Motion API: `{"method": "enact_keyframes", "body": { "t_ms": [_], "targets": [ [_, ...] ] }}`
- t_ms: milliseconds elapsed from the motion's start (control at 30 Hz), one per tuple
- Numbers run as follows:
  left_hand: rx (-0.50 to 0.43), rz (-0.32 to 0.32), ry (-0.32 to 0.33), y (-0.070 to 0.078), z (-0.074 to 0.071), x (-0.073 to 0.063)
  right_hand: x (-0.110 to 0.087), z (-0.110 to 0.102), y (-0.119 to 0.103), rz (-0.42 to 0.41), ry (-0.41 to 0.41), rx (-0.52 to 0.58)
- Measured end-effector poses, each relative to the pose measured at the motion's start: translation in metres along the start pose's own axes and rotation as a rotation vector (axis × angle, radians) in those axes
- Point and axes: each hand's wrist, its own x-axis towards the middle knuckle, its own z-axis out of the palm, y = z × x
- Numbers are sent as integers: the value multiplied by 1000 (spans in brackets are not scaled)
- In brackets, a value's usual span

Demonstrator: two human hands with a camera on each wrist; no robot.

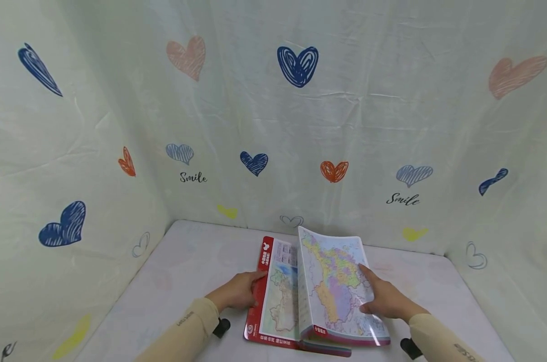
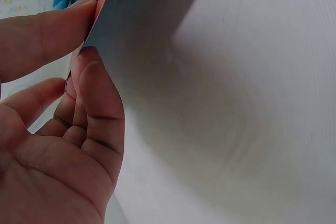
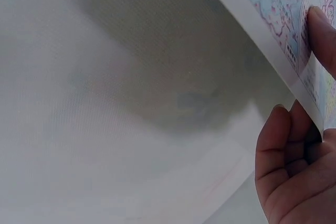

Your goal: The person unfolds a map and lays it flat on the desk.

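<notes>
head view: nearest, below the fingers, beige sleeves are seen on the left arm (image 1: 189, 322) and right arm (image 1: 436, 337), with a black device (image 1: 221, 328) beside the left cuff and another just inside the right one.

the left edge of a red-bordered map sheet (image 1: 282, 301) is pinched by the left hand (image 1: 239, 291) — in the left wrist view, the thumb (image 2: 44, 43) is pressed on the printed side and the other fingers are curled behind. the sheet is spread to the right of these fingers.

between both sets of fingers, the red-bordered sheet is partly covered by a white-bordered map sheet (image 1: 338, 281), whose right edge is gripped by the right hand (image 1: 384, 299). in the right wrist view, one digit is laid on its printed face, and others are curled behind the edge; whether every fingertip is touching cannot be told.

beyond the fingers, the pale table (image 1: 164, 281) is bordered by a white curtain (image 1: 364, 120) — it is printed with hearts and the word "smile".
</notes>
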Motion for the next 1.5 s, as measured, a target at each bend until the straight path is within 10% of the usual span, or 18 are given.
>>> {"method": "enact_keyframes", "body": {
  "t_ms": [1500],
  "targets": [
    [29,-91,55,-29,-36,-13,-2,-23,31,71,-22,-31]
  ]
}}
